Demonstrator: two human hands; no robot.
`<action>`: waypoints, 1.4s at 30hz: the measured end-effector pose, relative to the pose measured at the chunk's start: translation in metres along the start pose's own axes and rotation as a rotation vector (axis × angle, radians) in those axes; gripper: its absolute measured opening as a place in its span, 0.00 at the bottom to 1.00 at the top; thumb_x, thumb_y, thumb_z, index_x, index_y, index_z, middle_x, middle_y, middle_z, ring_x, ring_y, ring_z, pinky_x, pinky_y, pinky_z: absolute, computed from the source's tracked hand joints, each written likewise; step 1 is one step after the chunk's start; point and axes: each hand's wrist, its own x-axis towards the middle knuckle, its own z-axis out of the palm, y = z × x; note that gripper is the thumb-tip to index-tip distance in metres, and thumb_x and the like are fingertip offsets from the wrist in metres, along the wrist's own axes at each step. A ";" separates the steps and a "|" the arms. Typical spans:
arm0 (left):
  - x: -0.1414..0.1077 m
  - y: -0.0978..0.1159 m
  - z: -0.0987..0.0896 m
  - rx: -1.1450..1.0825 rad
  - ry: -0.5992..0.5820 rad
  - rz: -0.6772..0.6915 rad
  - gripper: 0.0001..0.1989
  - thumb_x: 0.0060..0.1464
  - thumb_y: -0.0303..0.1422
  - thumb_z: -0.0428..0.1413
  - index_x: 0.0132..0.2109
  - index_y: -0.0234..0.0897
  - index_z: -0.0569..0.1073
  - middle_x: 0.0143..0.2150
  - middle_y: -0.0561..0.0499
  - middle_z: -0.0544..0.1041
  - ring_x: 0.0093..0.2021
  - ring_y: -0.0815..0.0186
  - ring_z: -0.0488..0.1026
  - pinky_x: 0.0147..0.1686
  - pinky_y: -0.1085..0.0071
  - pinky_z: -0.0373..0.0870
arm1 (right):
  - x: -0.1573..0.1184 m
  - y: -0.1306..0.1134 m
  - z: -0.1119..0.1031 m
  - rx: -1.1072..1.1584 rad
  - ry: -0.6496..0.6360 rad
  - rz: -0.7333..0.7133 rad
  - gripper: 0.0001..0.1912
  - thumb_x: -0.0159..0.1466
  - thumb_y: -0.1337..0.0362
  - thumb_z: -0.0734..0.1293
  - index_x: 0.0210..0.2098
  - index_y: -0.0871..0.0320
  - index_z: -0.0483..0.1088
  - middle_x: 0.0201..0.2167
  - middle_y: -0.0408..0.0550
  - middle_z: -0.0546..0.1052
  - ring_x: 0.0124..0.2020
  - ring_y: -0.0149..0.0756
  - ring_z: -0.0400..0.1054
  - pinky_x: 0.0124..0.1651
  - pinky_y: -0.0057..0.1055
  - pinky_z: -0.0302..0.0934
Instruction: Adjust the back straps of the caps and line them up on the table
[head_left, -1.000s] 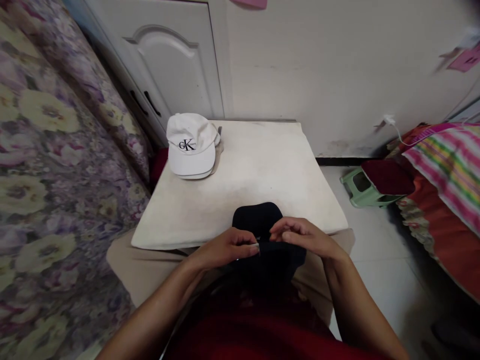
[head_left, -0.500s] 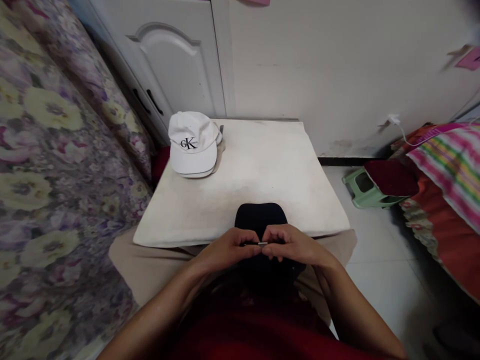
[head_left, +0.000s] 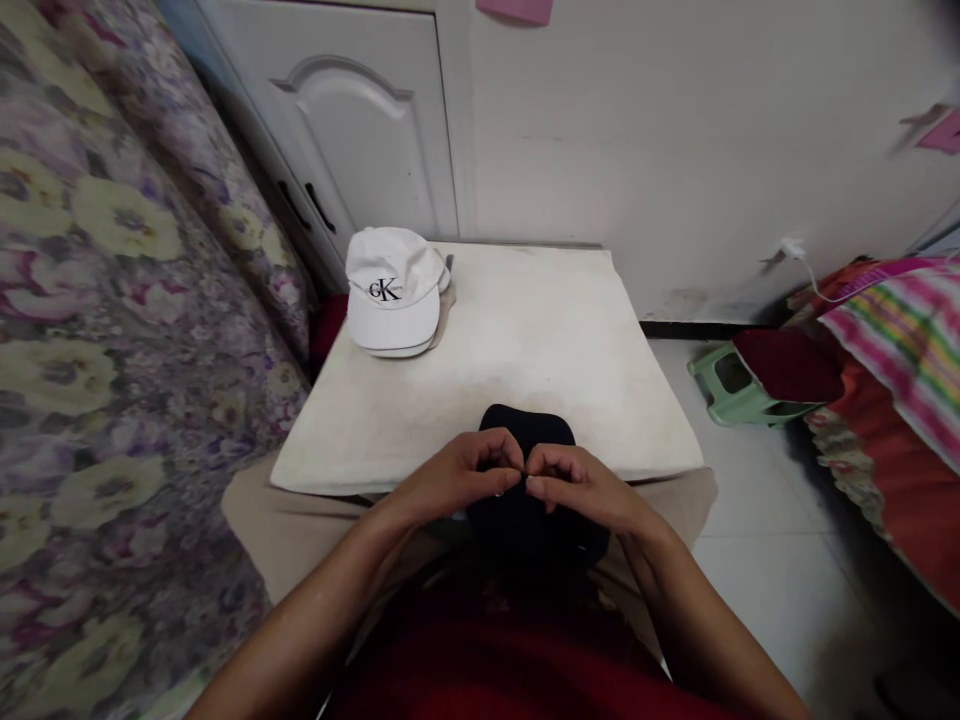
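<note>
A black cap [head_left: 525,530] lies across my lap, its rounded brim [head_left: 532,422] resting over the front edge of the white-covered table [head_left: 555,330]. Above it, my left hand [head_left: 465,472] is closed in a pinch, fingertips nearly meeting those of my right hand [head_left: 589,485], which is pinched too. What sits between the fingertips is too small and dark to make out. A tiny shiny spot shows just under my left fingers. Farther back on the table, to the left, sits a white cap [head_left: 394,290] with black lettering on its front.
A floral curtain [head_left: 112,400] hangs along the left, beside a white cabinet door [head_left: 367,130]. To the right, a green stool [head_left: 727,385] with a dark red top stands on the floor near a bed with a striped cloth [head_left: 907,330]. The wall rises behind the table.
Both hands have risen slightly over the black cap, with the left fingers more arched. The small pale piece between the fingertips no longer shows there. The whole view has shifted a little.
</note>
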 end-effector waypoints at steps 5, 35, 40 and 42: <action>-0.009 -0.004 -0.001 -0.038 0.147 0.047 0.09 0.61 0.36 0.54 0.40 0.36 0.74 0.37 0.51 0.74 0.37 0.65 0.68 0.38 0.70 0.62 | -0.003 0.010 0.002 0.099 0.091 0.001 0.11 0.62 0.56 0.71 0.32 0.57 0.69 0.27 0.39 0.68 0.25 0.27 0.63 0.29 0.25 0.59; -0.026 -0.016 0.015 -0.147 0.235 -0.051 0.07 0.54 0.35 0.62 0.38 0.36 0.74 0.34 0.53 0.74 0.36 0.66 0.68 0.37 0.70 0.62 | -0.008 -0.002 0.013 -0.090 0.075 -0.043 0.04 0.64 0.63 0.69 0.35 0.55 0.69 0.35 0.43 0.73 0.35 0.33 0.64 0.38 0.30 0.58; -0.027 -0.015 0.010 -0.037 0.117 -0.085 0.07 0.55 0.32 0.58 0.42 0.38 0.75 0.37 0.53 0.74 0.38 0.65 0.69 0.38 0.70 0.63 | -0.006 0.005 0.007 0.019 0.070 -0.001 0.07 0.64 0.61 0.70 0.36 0.56 0.69 0.30 0.41 0.69 0.30 0.31 0.61 0.33 0.28 0.55; -0.025 -0.017 0.010 -0.033 0.087 -0.117 0.07 0.56 0.33 0.57 0.41 0.37 0.75 0.34 0.53 0.73 0.35 0.66 0.67 0.35 0.70 0.62 | -0.004 0.008 0.007 0.031 0.068 0.002 0.07 0.63 0.61 0.70 0.36 0.56 0.69 0.30 0.41 0.69 0.30 0.30 0.61 0.32 0.28 0.54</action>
